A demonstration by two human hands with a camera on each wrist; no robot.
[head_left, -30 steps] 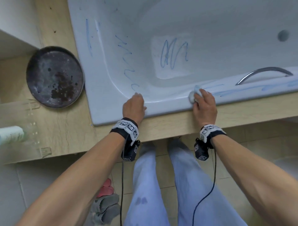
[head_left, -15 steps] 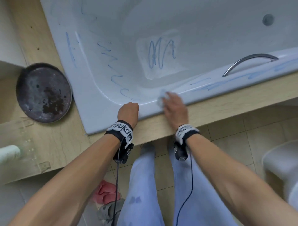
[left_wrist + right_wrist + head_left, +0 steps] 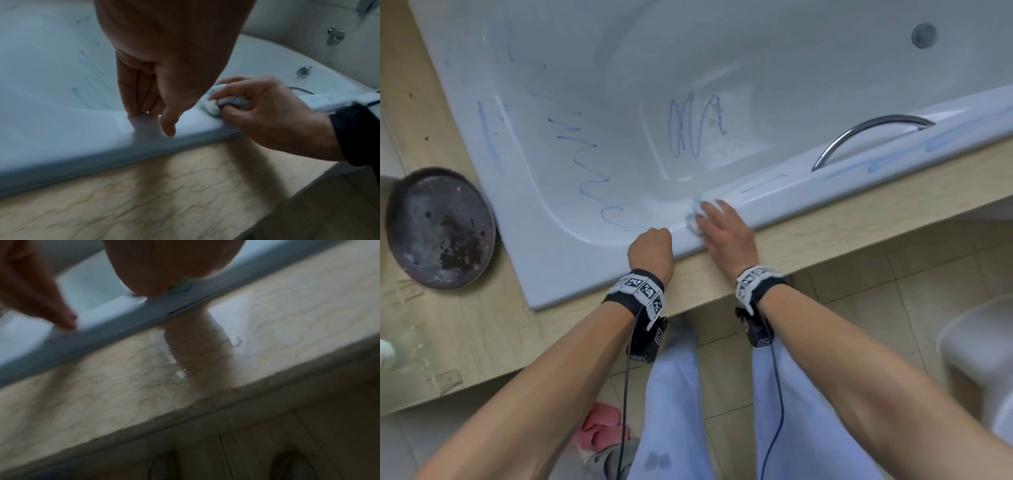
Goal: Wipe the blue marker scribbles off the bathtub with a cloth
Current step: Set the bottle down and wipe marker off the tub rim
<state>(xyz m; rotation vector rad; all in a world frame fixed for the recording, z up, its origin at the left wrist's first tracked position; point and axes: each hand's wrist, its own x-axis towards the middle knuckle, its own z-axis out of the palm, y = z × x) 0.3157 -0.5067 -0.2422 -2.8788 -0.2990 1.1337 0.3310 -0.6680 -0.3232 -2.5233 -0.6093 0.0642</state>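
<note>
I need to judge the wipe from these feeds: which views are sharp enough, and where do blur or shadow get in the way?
Head view: mostly sharp, scribbles readable, but the right hand and cloth smear. Left wrist view: the clearest on the cloth; the left hand shades the bathtub rim. Right wrist view: heavy blur throughout, dim, the hand covers nearly all the cloth.

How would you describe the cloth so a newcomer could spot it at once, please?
Start at the pale blue bathtub and follow its near rim toward the chrome grab handle. The cloth is the small white wad under the right hand, unlike the empty left hand.
</note>
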